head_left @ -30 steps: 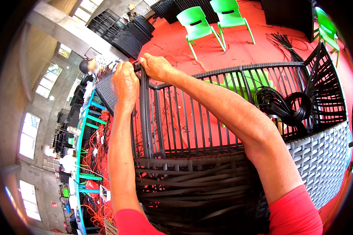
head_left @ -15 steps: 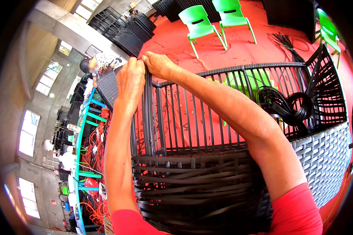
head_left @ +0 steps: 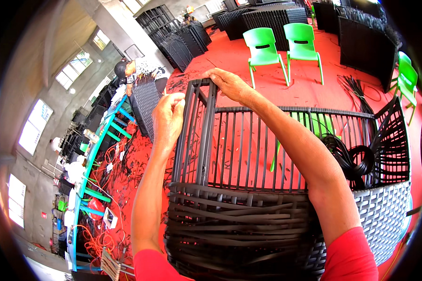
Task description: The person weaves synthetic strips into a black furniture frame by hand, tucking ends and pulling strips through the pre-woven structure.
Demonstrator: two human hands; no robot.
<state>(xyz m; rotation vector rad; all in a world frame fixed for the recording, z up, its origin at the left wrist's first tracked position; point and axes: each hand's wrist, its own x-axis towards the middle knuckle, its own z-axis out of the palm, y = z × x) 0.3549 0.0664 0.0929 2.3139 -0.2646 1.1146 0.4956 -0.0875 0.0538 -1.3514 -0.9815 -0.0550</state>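
Observation:
A black furniture frame [head_left: 210,140], partly woven with flat plastic strips, stands in front of me. My right hand [head_left: 229,85] grips the top far corner of its narrow upright end. Just left of that end is my left hand [head_left: 169,119], its fingers curled together; whatever they hold is too small to make out. Loose dark strips [head_left: 239,210] run across the near side, blurred lower down. Grey-black weave [head_left: 384,215] covers the near right side. A coil of black strips [head_left: 361,160] hangs inside the right part of the frame.
Green chairs [head_left: 263,49] stand beyond on the red floor [head_left: 220,61], which is strewn with strip scraps. At the left, a person [head_left: 143,70] bends over a dark woven panel [head_left: 145,103] beside a long teal-framed table [head_left: 91,168]. Stacked black panels [head_left: 180,44] stand farther back.
My hands have moved apart: the left has come down and away from the frame's top, while the right stays at its corner. The view has shifted, showing more of the upright end.

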